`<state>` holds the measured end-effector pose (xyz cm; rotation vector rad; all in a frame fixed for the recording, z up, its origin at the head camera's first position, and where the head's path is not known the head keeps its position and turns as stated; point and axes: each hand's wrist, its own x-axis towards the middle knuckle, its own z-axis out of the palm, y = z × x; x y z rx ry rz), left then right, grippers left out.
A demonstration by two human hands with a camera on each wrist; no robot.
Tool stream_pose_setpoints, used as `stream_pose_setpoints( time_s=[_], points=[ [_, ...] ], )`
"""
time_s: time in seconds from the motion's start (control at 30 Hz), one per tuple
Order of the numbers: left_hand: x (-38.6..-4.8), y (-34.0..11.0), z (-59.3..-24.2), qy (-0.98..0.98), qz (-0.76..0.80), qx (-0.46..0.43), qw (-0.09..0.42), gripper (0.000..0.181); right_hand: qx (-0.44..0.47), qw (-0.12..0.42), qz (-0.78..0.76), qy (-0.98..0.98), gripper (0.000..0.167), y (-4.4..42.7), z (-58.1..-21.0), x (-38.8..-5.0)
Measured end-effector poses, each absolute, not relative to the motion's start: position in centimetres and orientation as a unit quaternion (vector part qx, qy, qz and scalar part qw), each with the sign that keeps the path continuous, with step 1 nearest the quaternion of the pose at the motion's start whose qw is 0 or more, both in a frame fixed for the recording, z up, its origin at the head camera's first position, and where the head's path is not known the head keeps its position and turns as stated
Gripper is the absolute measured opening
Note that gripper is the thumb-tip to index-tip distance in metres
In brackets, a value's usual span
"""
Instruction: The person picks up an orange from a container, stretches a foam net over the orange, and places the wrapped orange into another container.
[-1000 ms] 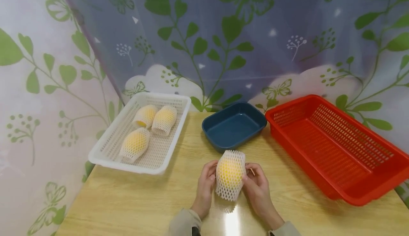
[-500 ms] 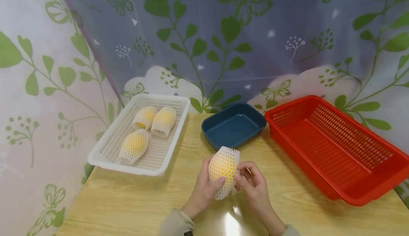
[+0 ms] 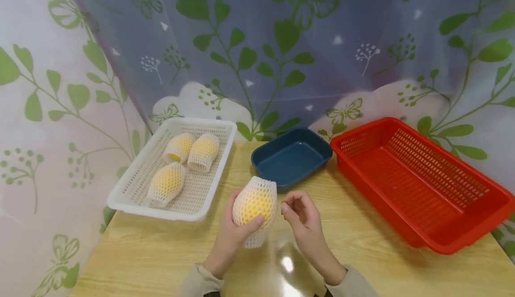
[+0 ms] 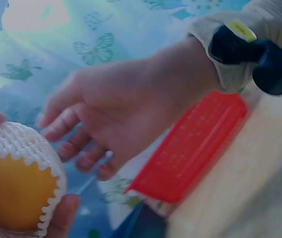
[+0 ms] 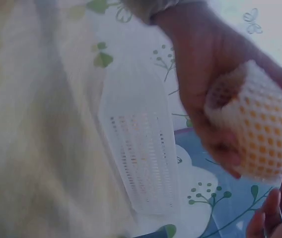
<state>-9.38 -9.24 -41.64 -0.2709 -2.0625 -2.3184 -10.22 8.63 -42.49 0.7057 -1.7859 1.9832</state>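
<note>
A yellow-orange fruit in a white foam net sleeve (image 3: pixel 255 205) is held above the table by my left hand (image 3: pixel 227 241), whose thumb lies across its front. One end of the sleeve gapes in the left wrist view, baring the orange skin of the fruit (image 4: pixel 19 193). My right hand (image 3: pixel 307 230) hovers just to the right of it, apart from the sleeve, with loosely curved fingers and nothing in them. In the right wrist view the left hand (image 5: pixel 200 79) wraps the net, and the right fingertips (image 5: pixel 275 206) show at the lower corner.
On the left, a white plastic basket (image 3: pixel 201 190) holds 3 similar netted fruits (image 3: pixel 166 183). A dark blue tray (image 3: pixel 289 158) stands behind the hands, beside a large red basket (image 3: pixel 402 176) at the right. All stand on a wood-grain table (image 3: pixel 153 252) before a patterned curtain (image 3: pixel 257 64).
The fruit has gone from between both hands into the left hand alone, moving left and slightly up. The right hand has let go of the net and drawn apart from it.
</note>
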Motion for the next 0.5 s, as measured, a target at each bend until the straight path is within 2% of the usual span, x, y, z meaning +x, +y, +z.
stream_pose_setpoints(
  time_s=[0.13,0.23,0.5],
  points=[
    [-9.2,-11.4,-40.3,-0.676,-0.731,-0.085,0.04,0.066,0.228,0.246,0.602,-0.725,0.011,7.3,-42.0,-11.8],
    [-9.2,-13.2,-39.3,-0.7,-0.706,-0.076,0.071,0.062,0.216,0.268,0.518,-0.783,0.011,6.0,-41.7,-13.0],
    [-9.8,-17.5,-37.0,-0.761,-0.641,-0.051,0.09,0.062,0.209,0.277,0.35,-0.87,0.014,1.6,-41.6,-15.4]
  ],
)
